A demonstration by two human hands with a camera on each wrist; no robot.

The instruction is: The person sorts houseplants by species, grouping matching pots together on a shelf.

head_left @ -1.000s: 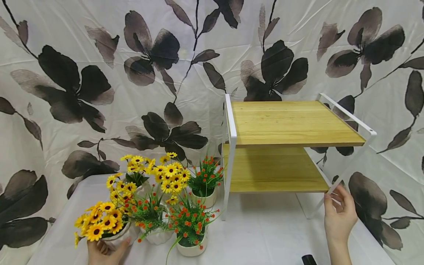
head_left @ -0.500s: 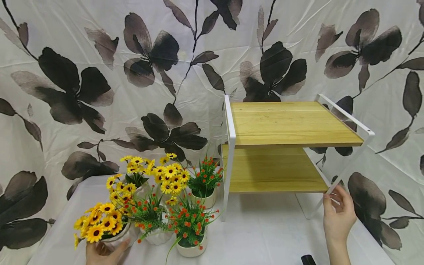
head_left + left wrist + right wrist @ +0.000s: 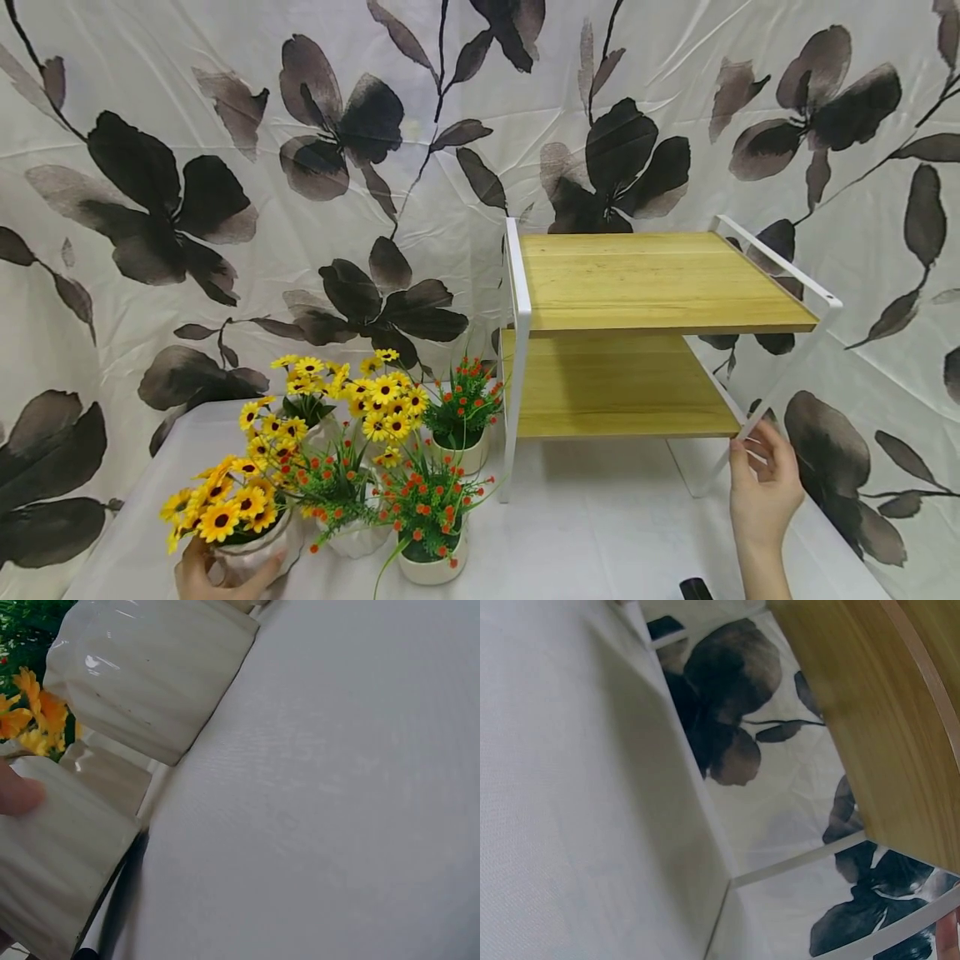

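In the head view, my left hand [image 3: 197, 577] grips a white fluted flowerpot [image 3: 258, 552] of yellow artificial daisies [image 3: 221, 508] at the near left. The left wrist view shows my thumb [image 3: 21, 793] pressed on this pot's side [image 3: 60, 862], with a dark shadow along its base. On the right, my right hand [image 3: 767, 508] pinches a white side leg [image 3: 797, 360] of a two-tier wooden shelf [image 3: 667, 283], just below the lower board [image 3: 615, 392]. Only a bit of a finger [image 3: 949, 937] enters the right wrist view, beside the white frame.
Several other pots stand close together: yellow daisies [image 3: 386, 400] behind, red-flowered plants [image 3: 427, 508] in front and beside the shelf's left leg. A small black object [image 3: 695, 588] lies at the near edge. Behind the white-covered table [image 3: 585, 542] hangs a floral cloth [image 3: 450, 67].
My left hand has shifted the daisy pot slightly left and toward me, away from the red-flowered pot beside it. My right hand keeps its hold on the shelf leg.
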